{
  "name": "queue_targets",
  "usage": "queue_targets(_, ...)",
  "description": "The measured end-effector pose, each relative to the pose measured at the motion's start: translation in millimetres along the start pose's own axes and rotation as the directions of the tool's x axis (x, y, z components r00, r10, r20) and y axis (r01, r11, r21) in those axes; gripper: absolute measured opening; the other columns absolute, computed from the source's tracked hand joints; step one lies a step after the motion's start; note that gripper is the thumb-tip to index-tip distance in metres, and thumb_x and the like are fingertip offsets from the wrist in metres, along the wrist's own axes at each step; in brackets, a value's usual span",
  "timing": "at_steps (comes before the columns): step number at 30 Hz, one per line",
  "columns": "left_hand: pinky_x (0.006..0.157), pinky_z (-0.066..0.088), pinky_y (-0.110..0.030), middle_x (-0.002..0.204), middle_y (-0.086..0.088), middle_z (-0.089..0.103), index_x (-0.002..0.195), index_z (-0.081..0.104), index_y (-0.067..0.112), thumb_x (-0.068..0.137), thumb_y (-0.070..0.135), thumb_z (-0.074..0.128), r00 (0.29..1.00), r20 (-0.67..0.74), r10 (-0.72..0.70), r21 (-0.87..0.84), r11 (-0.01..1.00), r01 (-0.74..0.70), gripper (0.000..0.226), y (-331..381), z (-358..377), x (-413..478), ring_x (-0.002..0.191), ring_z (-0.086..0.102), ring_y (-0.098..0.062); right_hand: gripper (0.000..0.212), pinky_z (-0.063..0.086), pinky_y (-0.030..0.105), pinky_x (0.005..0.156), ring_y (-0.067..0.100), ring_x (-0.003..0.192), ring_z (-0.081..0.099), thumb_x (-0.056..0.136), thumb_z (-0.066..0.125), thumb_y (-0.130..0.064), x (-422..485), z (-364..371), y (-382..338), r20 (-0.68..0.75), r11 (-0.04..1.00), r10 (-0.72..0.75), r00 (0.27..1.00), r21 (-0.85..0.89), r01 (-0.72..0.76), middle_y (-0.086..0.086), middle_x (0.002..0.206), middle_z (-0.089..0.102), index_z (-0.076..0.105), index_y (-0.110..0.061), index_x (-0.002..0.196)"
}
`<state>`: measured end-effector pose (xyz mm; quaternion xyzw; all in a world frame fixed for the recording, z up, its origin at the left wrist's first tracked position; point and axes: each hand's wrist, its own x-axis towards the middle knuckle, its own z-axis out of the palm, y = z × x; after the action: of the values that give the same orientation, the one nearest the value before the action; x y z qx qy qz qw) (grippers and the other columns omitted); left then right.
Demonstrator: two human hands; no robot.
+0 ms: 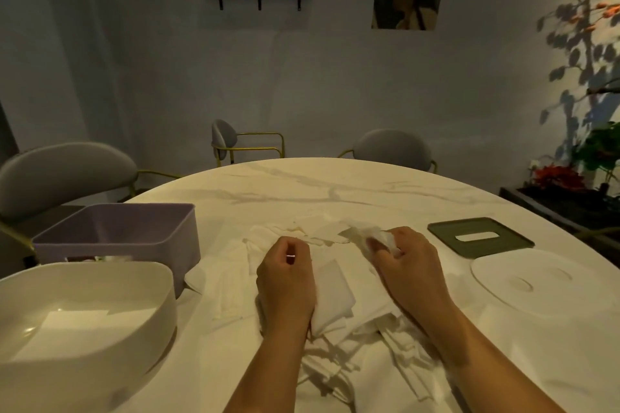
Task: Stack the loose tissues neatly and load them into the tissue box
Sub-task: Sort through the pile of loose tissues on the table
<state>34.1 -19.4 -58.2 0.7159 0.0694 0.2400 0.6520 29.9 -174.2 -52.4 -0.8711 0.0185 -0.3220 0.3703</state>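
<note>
Loose white tissues [339,339] lie scattered over the middle of the round table. My left hand [285,278] rests on them with curled fingers, and a folded tissue [332,295] sticks out from under its palm. My right hand [409,265] pinches a crumpled tissue [375,236] just above the pile. An open purple tissue box [114,238] stands at the left, and in front of it a white tissue box [84,315] with a flat tissue inside. A dark green lid [479,236] with a slot lies at the right, beside a white lid [543,282].
The marble table [335,188] is round, with its far edge close behind the tissues. Grey chairs [63,171] with gold frames stand around the far side. A dark cabinet with plants [570,184] is at the right.
</note>
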Motion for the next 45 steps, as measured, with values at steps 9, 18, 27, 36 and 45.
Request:
queue_targets(9,0.062,0.043,-0.024,0.069,0.01,0.06,0.069,0.059,0.02,0.091,0.016,0.052,0.999,-0.036,-0.002,-0.123,0.992,-0.002,0.023,11.7,-3.4,-3.0,0.073,0.059,-0.014,0.043,0.048,0.048,0.089,0.03,0.105,0.058,0.093,0.055,-0.037,13.7,-43.3,3.0,0.241,0.123,0.786,0.569,0.842,-0.526,0.001,0.117,0.059,0.049,-0.021,0.133)
queue_targets(18,0.069,0.039,-0.005,0.099,0.023,0.05,0.101,0.048,0.033,0.087,0.001,0.06,0.983,-0.03,0.184,-0.148,0.971,-0.186,0.036,39.9,-2.7,-22.0,0.093,0.052,-0.002,0.038,0.047,0.051,0.091,0.035,0.102,0.057,0.082,0.062,-0.02,14.7,-54.0,-5.3,0.513,-0.231,0.639,0.573,0.838,-0.494,0.011,0.113,0.062,0.052,-0.018,0.119)
queue_targets(27,0.082,0.039,-0.002,0.116,0.027,0.054,0.102,0.051,0.046,0.076,0.041,0.045,0.897,0.351,0.268,-0.202,0.957,-0.207,0.027,49.4,3.2,-49.4,0.108,0.05,0.009,0.027,0.058,0.031,0.069,0.027,0.097,0.06,0.093,0.056,-0.032,-0.1,-48.1,-47.4,0.056,0.477,0.416,0.908,0.836,-0.27,-0.004,0.104,0.061,0.051,-0.027,0.12)
queue_targets(36,0.088,0.054,-0.031,0.12,0.009,0.063,0.137,0.04,0.041,0.066,0.055,0.062,0.865,0.464,0.188,-0.527,0.844,0.099,0.076,57.8,1.5,-50.9,0.107,0.064,-0.012,0.032,0.048,0.011,0.086,-0.002,0.11,0.057,0.086,0.055,-0.022,-35.5,-9.2,-74.2,-0.032,0.784,-0.206,0.978,0.592,0.184,-0.028,0.115,0.059,0.056,-0.04,0.113)
queue_targets(45,0.079,0.057,-0.034,0.095,-0.007,0.074,0.1,0.071,0.021,0.09,0.04,0.044,0.85,0.516,-0.101,-0.639,0.615,0.461,0.034,62.4,-8.4,-41.2,0.091,0.071,-0.022,0.026,0.049,0.039,0.096,0.008,0.114,0.056,0.076,0.047,-0.052,-31.7,-10.3,-56.9,0.112,0.865,-0.326,0.939,0.437,0.248,-0.029,0.111,0.061,0.061,-0.055,0.098)
